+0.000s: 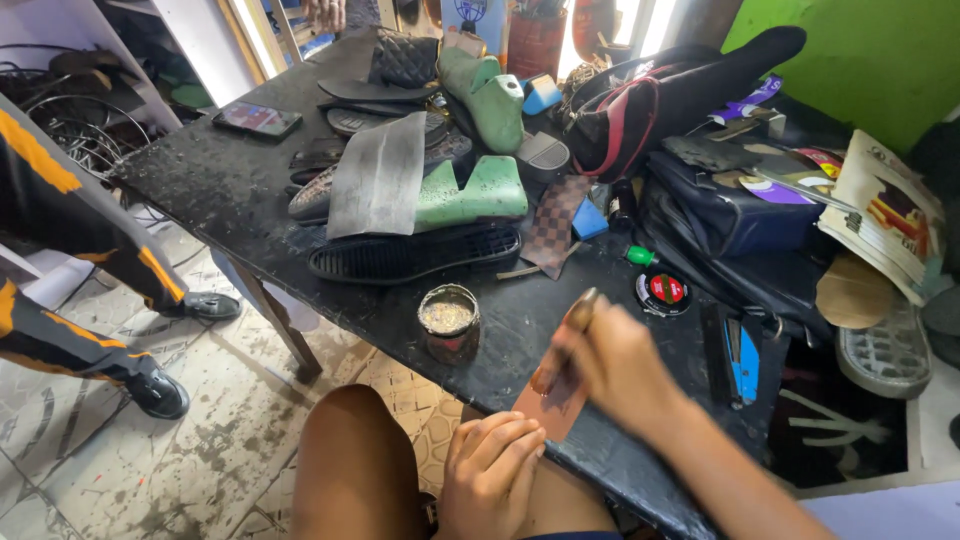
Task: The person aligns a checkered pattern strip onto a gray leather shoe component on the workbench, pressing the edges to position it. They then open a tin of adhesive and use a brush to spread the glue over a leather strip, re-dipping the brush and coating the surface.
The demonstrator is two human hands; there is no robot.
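The right hand is closed in a loose fist around a slim brown-handled tool, its upper end poking out above the knuckles and its lower end pressed onto a flat reddish-brown piece of leather that lies over the near edge of the black, scuffed work table; the tool is blurred, so its exact kind cannot be told. The left hand sits just below and to the left of the right one, fingers curled together and lightly closed, their tips touching the lower edge of the leather piece and pinning it against the table edge, above the person's bare knee. Just to the left of the right hand, near but apart from it, stands a small round open tin with pale yellowish paste inside. Beyond it, further from both hands, lies a long black ribbed rubber shoe sole, and behind that a green plastic shoe last with a grey rubber sheet leaning over it. To the right of the right hand rest a round black tin with a red lid label and a blue-handled cutter. Far to the left, on the tiled floor, another person's legs in dark trousers with orange stripes stand well apart
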